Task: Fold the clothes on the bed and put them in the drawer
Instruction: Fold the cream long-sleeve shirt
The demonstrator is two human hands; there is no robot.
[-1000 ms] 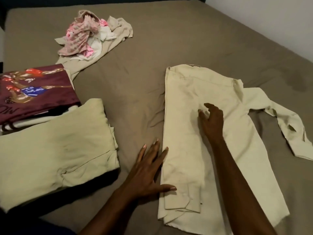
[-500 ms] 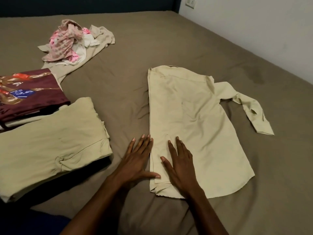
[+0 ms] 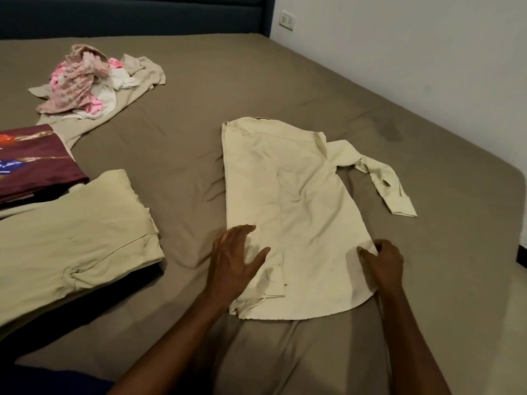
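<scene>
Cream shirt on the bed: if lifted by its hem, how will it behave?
The cream long-sleeved shirt is probably floppy: it creases under the left hand. Its loose right sleeve would likely dangle and undo the fold. It looks thin, so probably light.

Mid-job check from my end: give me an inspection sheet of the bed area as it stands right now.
Surface: bed under a wrinkled brown sheet, with a dark mark near the right edge.
Job's things: cream shirt lies flat, left side folded in, right sleeve still spread out. Folded beige garment and folded maroon printed garment at left. Unfolded pile at the far left.
Clutter: nothing seen.
Hands: left hand flat on the shirt's lower left; right hand grips the lower right hem.
Cables: nothing seen.
Surroundings: white wall with socket, dark headboard. No drawer in view.
</scene>
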